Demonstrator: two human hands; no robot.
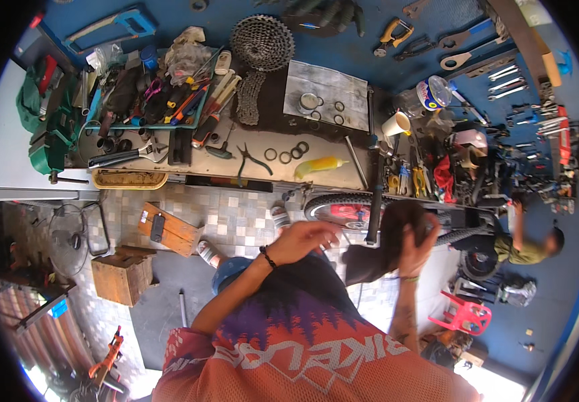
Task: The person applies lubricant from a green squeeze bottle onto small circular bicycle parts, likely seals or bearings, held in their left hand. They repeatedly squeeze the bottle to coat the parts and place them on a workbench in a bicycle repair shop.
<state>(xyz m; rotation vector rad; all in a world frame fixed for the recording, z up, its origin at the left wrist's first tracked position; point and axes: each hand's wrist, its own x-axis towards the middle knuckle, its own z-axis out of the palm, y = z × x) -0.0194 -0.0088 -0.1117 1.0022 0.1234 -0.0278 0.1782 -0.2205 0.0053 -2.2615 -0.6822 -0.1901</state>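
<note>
Hanging beyond the workbench's [326,144] front edge, toward its right end, a bunched, near-black cloth [397,238] is gripped by the right hand [417,253]; the left hand [299,242] is half-curled, its contents unclear. 4 rings [299,149] lie near that edge.

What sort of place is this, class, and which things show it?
Most likely a bicycle repair workshop: a cassette and a bike chain lie on the workbench, and combination wrenches hang on the blue wall.
</note>
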